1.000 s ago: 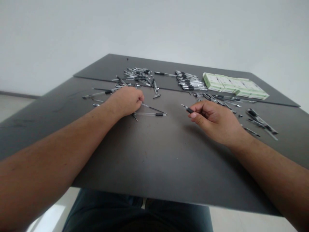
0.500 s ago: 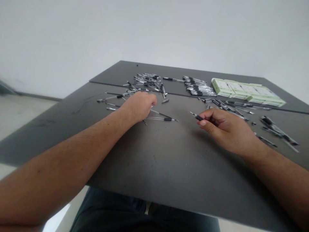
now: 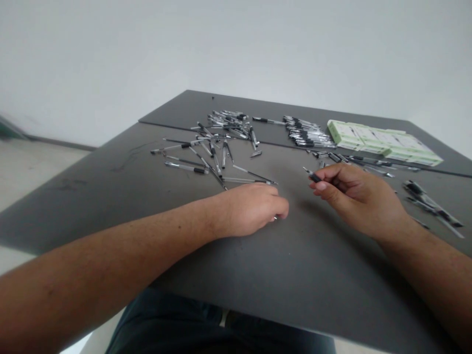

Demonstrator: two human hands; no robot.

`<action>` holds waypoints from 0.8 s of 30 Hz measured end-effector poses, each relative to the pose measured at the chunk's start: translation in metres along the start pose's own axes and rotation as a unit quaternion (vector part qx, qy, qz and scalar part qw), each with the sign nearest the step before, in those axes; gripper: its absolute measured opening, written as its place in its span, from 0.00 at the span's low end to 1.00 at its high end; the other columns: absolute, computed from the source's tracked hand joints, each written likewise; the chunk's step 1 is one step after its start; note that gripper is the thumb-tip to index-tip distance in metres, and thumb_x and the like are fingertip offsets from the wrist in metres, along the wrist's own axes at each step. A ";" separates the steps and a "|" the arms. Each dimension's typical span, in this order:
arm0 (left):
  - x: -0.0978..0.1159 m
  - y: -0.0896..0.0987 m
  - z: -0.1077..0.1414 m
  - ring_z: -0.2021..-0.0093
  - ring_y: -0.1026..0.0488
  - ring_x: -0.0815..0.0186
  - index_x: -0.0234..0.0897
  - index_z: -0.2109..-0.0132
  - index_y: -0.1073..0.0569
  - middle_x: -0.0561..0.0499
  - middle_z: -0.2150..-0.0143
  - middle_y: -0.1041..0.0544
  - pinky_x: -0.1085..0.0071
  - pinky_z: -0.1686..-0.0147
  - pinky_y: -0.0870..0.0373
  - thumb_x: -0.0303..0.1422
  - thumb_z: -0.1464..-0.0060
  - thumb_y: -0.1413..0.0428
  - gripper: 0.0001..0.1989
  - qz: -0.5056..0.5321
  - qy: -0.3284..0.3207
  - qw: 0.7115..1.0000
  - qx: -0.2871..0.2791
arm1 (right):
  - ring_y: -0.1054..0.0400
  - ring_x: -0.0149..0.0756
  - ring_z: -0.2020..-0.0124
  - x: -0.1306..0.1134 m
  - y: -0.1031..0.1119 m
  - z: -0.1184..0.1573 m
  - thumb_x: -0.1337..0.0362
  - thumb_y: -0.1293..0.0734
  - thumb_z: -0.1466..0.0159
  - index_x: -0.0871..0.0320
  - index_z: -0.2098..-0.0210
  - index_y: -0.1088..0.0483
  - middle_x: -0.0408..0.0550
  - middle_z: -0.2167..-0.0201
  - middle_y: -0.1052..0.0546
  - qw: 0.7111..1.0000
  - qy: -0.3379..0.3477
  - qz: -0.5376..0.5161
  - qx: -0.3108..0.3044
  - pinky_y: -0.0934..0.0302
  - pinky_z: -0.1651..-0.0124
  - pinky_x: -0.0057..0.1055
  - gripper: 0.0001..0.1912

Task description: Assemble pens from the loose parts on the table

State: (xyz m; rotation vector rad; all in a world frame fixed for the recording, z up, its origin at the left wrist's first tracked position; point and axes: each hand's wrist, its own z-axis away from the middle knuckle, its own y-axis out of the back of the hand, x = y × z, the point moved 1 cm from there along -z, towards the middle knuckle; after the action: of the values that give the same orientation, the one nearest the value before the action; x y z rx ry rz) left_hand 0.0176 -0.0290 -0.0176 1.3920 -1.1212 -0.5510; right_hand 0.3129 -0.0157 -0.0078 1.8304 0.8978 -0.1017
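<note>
My right hand is closed round a pen with a black grip, its bare tip pointing up and left. Low over the dark table, my left hand has its fingers curled together. A tiny shiny bit shows at its fingertips, too small to name. Just beyond that hand lie a thin refill and a clear pen barrel. Farther left, pens and refills are scattered, among them a clear pen with a black grip.
A heap of pens lies at the back, beside a neat row of pens. Green and white boxes stand at the back right. More pens and small caps lie on the right of the table.
My left hand has moved from the scattered pens toward me and to the right, uncovering several of them. My right hand, still holding its pen, appears slightly farther right.
</note>
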 end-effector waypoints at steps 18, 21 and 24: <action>0.000 0.008 0.000 0.56 0.15 0.53 0.38 0.56 0.13 0.44 0.57 0.13 0.58 0.55 0.23 0.29 0.27 0.32 0.04 -0.062 0.109 0.992 0.004 | 0.15 0.53 0.61 -0.007 -0.001 0.000 0.50 0.26 0.22 0.45 0.49 0.12 0.49 0.60 0.10 0.999 -0.008 -0.018 -0.033 0.22 0.56 0.49 0.11; 0.000 0.008 0.000 0.56 0.15 0.52 0.38 0.58 0.15 0.43 0.58 0.13 0.57 0.56 0.23 0.27 0.28 0.33 0.06 -0.056 0.113 0.992 0.004 | 0.16 0.52 0.62 -0.008 -0.002 0.000 0.47 0.25 0.23 0.46 0.50 0.12 0.49 0.61 0.10 0.999 -0.015 -0.022 -0.039 0.23 0.56 0.47 0.13; 0.000 0.008 -0.001 0.56 0.15 0.52 0.38 0.58 0.15 0.43 0.58 0.13 0.57 0.54 0.23 0.27 0.28 0.35 0.06 -0.060 0.112 0.992 0.004 | 0.16 0.51 0.62 -0.009 -0.001 -0.001 0.46 0.25 0.24 0.46 0.51 0.12 0.49 0.62 0.11 0.999 -0.015 -0.021 -0.042 0.23 0.56 0.45 0.14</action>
State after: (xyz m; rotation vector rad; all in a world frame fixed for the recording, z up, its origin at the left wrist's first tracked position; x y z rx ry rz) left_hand 0.0159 -0.0275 -0.0098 1.4951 -0.8638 -0.4636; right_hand 0.3047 -0.0192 -0.0039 1.7270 0.9070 -0.1163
